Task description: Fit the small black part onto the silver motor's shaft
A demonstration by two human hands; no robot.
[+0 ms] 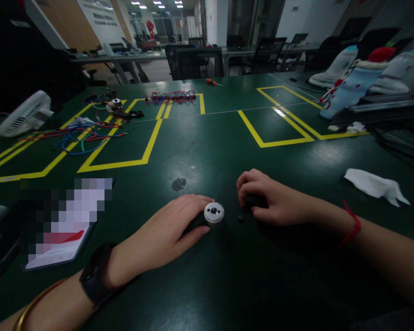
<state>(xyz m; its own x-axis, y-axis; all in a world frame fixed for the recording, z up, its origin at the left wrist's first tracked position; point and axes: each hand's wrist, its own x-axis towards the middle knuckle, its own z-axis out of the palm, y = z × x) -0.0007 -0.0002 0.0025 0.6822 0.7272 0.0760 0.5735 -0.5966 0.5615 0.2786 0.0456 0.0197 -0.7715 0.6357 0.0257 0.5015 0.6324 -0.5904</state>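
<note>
A small round silver motor stands on the dark green table, its pale end face up with a dark centre and small holes. My left hand lies beside it, fingertips and thumb against its left side. Part of the motor's body is in shadow. To the right, my right hand rests on the table with fingers loosely curled and the thumb apart from them. Nothing shows between them, though some fingertips are hidden. A tiny black ring-shaped piece lies on the table between the hands, nearer the right one.
A phone, partly pixelated, lies left of my left forearm. White tissue is at the right. Farther off are coloured wires, a wire bundle, an orange screwdriver, a white fan and a snowman figure.
</note>
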